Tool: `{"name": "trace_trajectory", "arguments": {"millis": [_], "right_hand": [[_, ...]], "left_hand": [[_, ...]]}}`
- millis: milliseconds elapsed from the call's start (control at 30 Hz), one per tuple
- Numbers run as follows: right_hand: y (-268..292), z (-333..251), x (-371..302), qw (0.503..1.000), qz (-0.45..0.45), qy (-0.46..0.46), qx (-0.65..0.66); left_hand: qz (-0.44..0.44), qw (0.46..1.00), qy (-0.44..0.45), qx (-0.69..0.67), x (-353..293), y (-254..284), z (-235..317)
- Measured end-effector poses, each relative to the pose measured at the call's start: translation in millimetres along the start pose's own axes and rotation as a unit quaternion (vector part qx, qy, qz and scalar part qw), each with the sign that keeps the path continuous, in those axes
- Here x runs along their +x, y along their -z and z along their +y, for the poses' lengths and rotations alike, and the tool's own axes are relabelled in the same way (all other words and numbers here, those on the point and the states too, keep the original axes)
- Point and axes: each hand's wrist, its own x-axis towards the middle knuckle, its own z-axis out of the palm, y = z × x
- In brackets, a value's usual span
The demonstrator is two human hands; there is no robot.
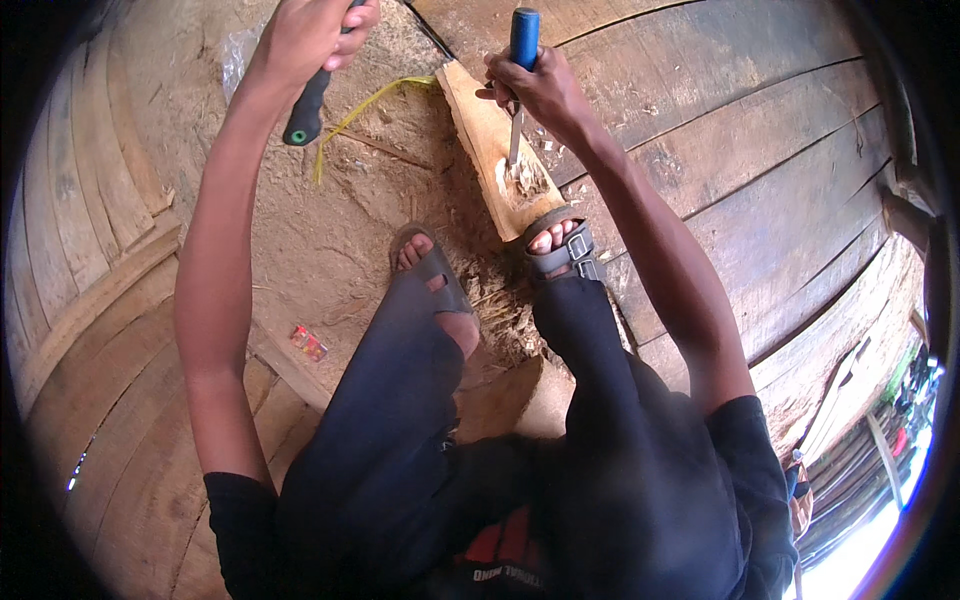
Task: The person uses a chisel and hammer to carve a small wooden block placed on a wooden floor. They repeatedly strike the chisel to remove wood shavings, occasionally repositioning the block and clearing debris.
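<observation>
My left hand [315, 35], raised at the upper left, is closed around the black grip of a hammer [307, 108]; only its handle shows, with a green ring at the butt, and its head is out of view. The fingers of my right hand [535, 85] wrap a chisel [524, 40] just below its blue handle top. The chisel stands nearly upright, its blade reaching down into a rough, splintered hollow in a pale wooden piece [478, 130]. That piece lies lengthwise on the ground, its near end against my right sandal [565, 245].
Dusty ground [330, 230] with wood chips surrounds my left sandal [435, 275]. A yellow strip [365, 110] lies left of the wood, and a small red packet [309, 343] farther down. Wide planks [710, 150] cover the right side; more boards [130, 440] are at left.
</observation>
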Motion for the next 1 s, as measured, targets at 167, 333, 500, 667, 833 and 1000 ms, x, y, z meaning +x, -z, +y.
{"name": "trace_trajectory", "arguments": {"millis": [167,333,500,667,833,1000], "right_hand": [[2,4,2,1.0,0.005,-0.011,-0.007],[2,14,6,1.0,-0.003,-0.005,-0.004],[-2,-1,2,0.999,0.01,-0.026,-0.024],[0,8,8,0.997,0.015,-0.029,-0.074],[-1,8,9,0.996,0.012,-0.034,-0.085],[1,7,15,0.994,0.0,-0.036,-0.107]], "left_hand": [[-0.102,0.972,-0.019,0.209,17,5,6],[0.004,0.996,-0.004,0.087,21,-4,3],[-0.026,0.984,-0.024,0.175,27,5,-4],[-0.167,0.958,-0.043,0.23,31,10,-7],[0.047,0.996,0.0,0.081,28,0,-15],[-0.044,0.908,-0.025,0.415,42,29,-55]]}}
